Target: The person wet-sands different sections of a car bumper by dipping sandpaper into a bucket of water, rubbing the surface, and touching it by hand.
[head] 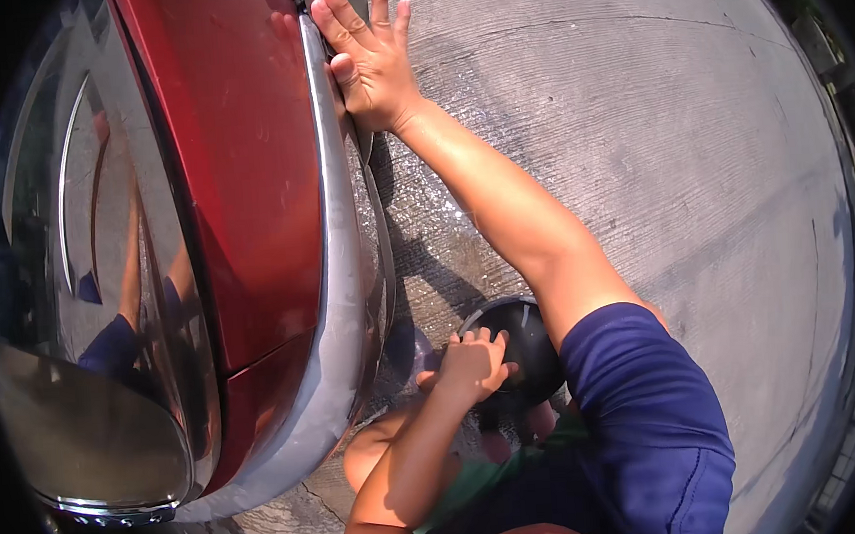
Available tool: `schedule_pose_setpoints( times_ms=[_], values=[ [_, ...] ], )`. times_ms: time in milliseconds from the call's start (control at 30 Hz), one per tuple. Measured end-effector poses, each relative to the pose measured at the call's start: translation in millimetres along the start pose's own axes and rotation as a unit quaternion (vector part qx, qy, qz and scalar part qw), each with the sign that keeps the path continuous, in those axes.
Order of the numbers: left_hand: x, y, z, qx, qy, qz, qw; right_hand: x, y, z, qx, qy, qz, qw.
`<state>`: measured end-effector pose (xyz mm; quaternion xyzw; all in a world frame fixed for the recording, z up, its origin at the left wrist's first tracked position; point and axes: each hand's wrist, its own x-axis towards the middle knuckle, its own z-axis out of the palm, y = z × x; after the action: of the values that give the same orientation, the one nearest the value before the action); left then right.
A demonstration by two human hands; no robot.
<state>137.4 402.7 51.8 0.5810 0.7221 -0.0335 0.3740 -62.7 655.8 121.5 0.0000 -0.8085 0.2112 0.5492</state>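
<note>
My right hand [371,61] reaches to the upper edge of a vehicle, its fingers spread. It rests on or very near the silver trim [336,272] along the red body panel [245,168]; the exact contact under the palm is hidden. Lower down, my left hand [474,367] is held over the near-left rim of a black bucket [528,349], fingers apart and nothing visible in them. Whether that hand touches the bucket is unclear. The bucket's contents are too dark to make out.
Grooved concrete ground [647,143] spreads out to the right, with a wet, glistening patch [440,229] beside the vehicle. A glossy, mirror-like surface [103,250] at the left reflects my arms. My bare knee [376,446] is close to the silver trim.
</note>
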Motion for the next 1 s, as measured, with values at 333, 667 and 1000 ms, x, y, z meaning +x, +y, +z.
schedule_pose_setpoints(
  times_ms=[333, 667, 1000],
  values=[
    [1, 9, 1, 0.007, 0.006, 0.036, 0.999, -59, 4, 14, 0.013, -0.017, 0.054, 0.998],
    [1, 8, 3, -0.035, 0.072, 0.068, 0.994, -193, -23, 53, 0.177, -0.139, 0.248, 0.942],
    [-1, 2, 8, 0.013, -0.076, 0.053, 0.996, -175, -61, 59, 0.395, -0.098, 0.474, 0.781]
  ],
)
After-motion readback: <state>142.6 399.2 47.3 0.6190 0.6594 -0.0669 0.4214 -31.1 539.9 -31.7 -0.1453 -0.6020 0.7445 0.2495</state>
